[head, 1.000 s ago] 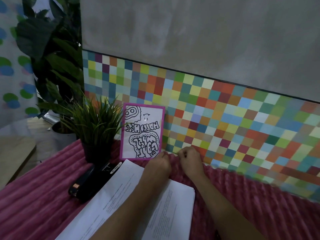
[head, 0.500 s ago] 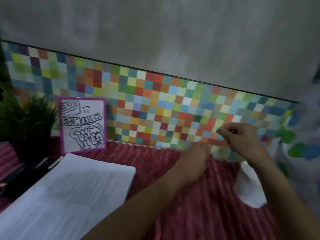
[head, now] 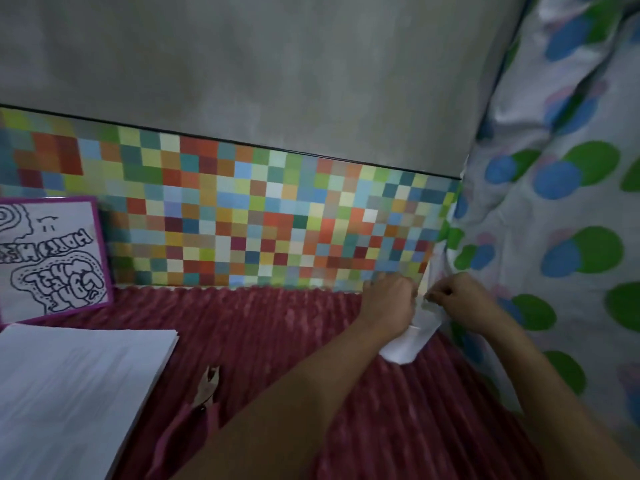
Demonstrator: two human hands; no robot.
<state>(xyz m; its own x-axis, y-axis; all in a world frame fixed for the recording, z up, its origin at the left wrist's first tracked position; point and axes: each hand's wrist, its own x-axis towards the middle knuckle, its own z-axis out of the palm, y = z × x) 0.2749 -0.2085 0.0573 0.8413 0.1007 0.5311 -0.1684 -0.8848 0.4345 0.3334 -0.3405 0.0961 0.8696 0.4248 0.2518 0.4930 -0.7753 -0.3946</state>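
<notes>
left hand (head: 388,303), right hand (head: 462,301), white paper (head: 410,344) (pinched)

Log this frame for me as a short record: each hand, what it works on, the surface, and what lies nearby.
left hand: at the right end of the checkered strip, fingers hidden
right hand: pinches the white paper that hangs between both hands
surface: red ribbed cloth
nearby: framed drawing, paper stack, spotted curtain

White paper strip (head: 410,342), bent, at rt end of checkered wall sheet (head: 277,220), lower tip on red cloth (head: 277,341).
</notes>
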